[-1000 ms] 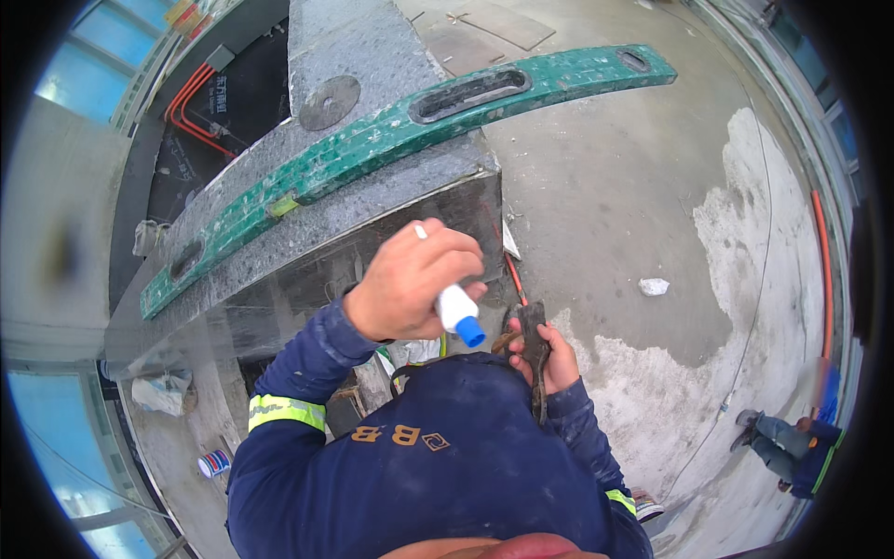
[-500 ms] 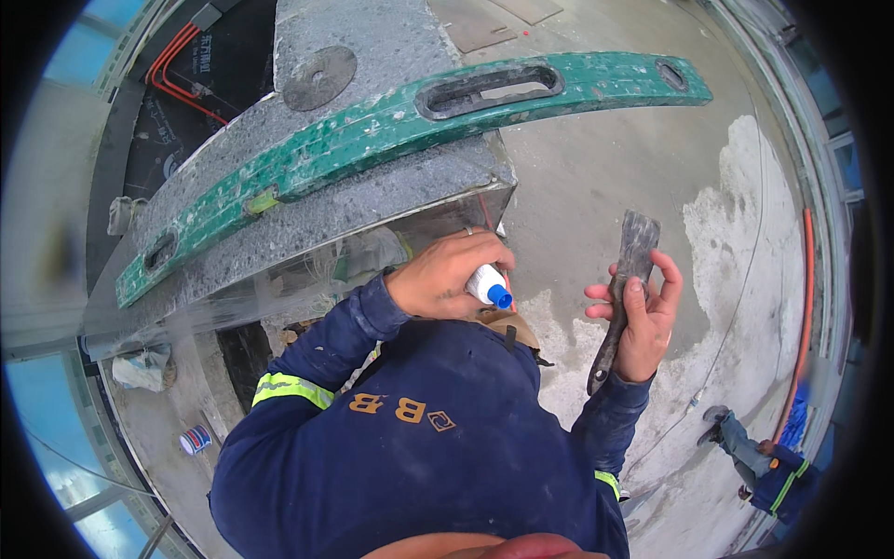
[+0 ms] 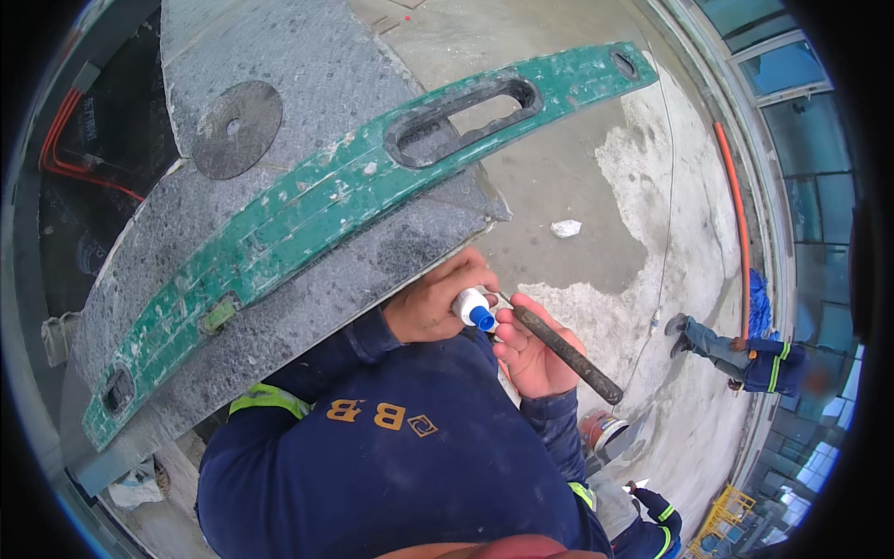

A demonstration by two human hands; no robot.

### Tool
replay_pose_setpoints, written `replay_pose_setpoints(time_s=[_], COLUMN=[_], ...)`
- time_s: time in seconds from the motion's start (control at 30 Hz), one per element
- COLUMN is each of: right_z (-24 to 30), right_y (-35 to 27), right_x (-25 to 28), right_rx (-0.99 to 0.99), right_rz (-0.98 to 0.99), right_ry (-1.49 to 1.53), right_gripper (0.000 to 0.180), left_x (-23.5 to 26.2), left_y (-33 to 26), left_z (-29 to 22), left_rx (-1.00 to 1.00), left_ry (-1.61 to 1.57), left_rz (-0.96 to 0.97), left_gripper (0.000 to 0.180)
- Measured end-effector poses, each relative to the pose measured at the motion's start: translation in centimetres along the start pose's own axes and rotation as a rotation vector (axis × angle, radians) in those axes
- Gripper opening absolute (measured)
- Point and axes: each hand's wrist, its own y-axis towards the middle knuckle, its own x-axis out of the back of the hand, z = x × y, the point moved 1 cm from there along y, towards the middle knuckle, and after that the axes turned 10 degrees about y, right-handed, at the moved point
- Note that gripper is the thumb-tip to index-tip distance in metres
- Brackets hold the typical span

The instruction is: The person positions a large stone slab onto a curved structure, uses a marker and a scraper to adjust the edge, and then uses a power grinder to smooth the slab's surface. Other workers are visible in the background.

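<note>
My left hand (image 3: 419, 306) is closed around a small white tube (image 3: 467, 303) with a blue cap or nozzle. The blue end points down toward my body. In my right hand (image 3: 542, 361) is a scraper (image 3: 568, 356), held between thumb and fingers. Its dark handle slants down to the right. The blade is seen almost edge-on, close beside the tube; whether they touch I cannot tell. Just beyond my hands, a long green spirit level (image 3: 307, 219) smeared with white dust lies across a grey speckled stone slab (image 3: 400, 238).
A round dark disc (image 3: 237, 130) lies on the slab's far part. Right of the slab, a white crumpled piece (image 3: 565, 228) is on the floor. A bucket (image 3: 603, 433) stands at lower right. One person (image 3: 778, 366) is farther right, another (image 3: 656, 531) near the bottom edge.
My right hand has moved left with the scraper, bringing the blade from upright and apart to beside the tube. The view has shifted, so the slab and level appear nearer and farther left.
</note>
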Motion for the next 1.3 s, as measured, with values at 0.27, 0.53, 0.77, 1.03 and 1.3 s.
replay_pose_setpoints(time_s=[0.27, 0.53, 0.77, 1.03, 1.3], right_z=[-0.4, 1.1, 0.9, -1.7, -1.4], right_y=[-1.5, 3.4, 7.3, 10.5, 11.6], right_x=[-1.2, -11.4, -16.5, -17.2, -14.9], right_rx=[0.205, 1.062, 0.917, 0.697, 0.755], right_rz=[-0.372, 0.008, -0.012, 0.094, 0.196], right_ry=[-1.370, -1.995, -1.767, -1.944, -1.979], right_gripper=[0.033, 0.039, 0.036, 0.032, 0.023], left_x=[0.8, 1.1, 1.7, 2.4, 2.4], left_y=[-0.9, -3.7, -4.3, -4.1, -4.1], left_z=[0.0, 1.2, 2.5, 2.5, 2.2], left_rx=[-0.200, 0.013, 0.182, 0.194, 0.234], left_ry=[0.025, -0.192, -0.224, -0.109, -0.147], left_rz=[0.140, 0.152, 0.229, 0.266, 0.292], left_gripper=[0.019, 0.040, 0.031, 0.027, 0.024])
